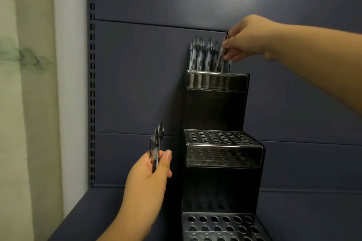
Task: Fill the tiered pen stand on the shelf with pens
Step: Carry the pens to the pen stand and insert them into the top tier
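Note:
A black tiered pen stand rises in three steps against the shelf's back panel. Several pens stand upright in its top tier. My right hand pinches one pen, tilted, with its lower end among those in the top tier. To the left of the stand, my left hand grips a small bundle of pens, their clicker ends pointing up. The holes of the middle tier and the bottom tier hold no pens.
The dark blue shelf board carries the stand. A slotted upright rail runs down the shelf's left edge. Beyond the rail is a pale wall.

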`<state>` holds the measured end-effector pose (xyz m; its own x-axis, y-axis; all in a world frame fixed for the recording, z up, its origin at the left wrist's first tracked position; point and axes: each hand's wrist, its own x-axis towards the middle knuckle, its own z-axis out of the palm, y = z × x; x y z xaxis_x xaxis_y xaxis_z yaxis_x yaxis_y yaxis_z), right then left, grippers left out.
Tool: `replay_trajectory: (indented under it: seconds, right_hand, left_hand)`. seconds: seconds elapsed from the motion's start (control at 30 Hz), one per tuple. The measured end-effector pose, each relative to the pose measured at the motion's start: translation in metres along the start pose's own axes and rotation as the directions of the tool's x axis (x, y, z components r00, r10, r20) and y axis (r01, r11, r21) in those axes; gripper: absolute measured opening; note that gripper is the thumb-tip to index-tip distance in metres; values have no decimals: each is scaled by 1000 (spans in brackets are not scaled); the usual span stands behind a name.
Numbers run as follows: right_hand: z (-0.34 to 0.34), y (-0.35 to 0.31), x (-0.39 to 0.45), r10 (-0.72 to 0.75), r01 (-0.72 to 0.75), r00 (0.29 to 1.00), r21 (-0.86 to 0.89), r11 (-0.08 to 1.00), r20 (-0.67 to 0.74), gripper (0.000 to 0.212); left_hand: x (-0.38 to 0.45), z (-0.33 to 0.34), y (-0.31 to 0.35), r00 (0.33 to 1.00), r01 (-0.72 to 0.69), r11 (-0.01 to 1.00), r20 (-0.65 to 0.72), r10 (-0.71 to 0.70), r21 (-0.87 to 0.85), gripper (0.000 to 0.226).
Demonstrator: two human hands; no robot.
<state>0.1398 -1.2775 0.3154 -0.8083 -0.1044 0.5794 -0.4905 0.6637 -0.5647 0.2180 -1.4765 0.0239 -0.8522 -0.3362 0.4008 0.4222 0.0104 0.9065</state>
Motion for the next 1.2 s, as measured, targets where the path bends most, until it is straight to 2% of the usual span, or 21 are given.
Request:
replay_trajectory:
  seconds: [0.13,0.2,0.37,0.67,0.83,0.97,1.07,1.13,1.2]
  right_hand:
    - [6,-8,3,0,-1,1000,-55,999,-21,19]
    - [7,-10,5,11,-14,1000,-94,996,-27,13]
    - [13,-12,9,55,-50,998,-219,974,19,12]
    - [12,-4,11,141,-137,990,-132,982,24,13]
    - [14,0,7,77,-77,997,-112,991,-1,12]
    - [14,9,4,91,-91,996,-59,994,-12,18]
    - [13,13,-3,51,-50,999,-106,993,9,25]
    - [13,15,-10,-7,-2,999,-177,984,-48,31]
    - [14,16,-19,-111,69,980,-243,968,-163,31]
  left_hand:
    - [1,0,-1,1000,-3,1000,-2,3,2,18]
    - [2,0,-2,1000,-2,1000,-6,2,-3,20]
    - [1,1,-2,1000,-9,1000,-4,9,6,20]
    - [2,0,-4,1000,-8,1000,2,8,-2,17]
    - [3,0,-4,1000,-17,1000,1,17,14,18]
    - [2,0,-3,1000,-9,1000,-6,9,27,20]
    - [2,0,-2,1000,4,1000,-8,-3,26,21]
    - [2,0,0,1000,15,999,-10,-14,30,22]
    - [2,0,1,999,38,999,-16,-38,21,20]
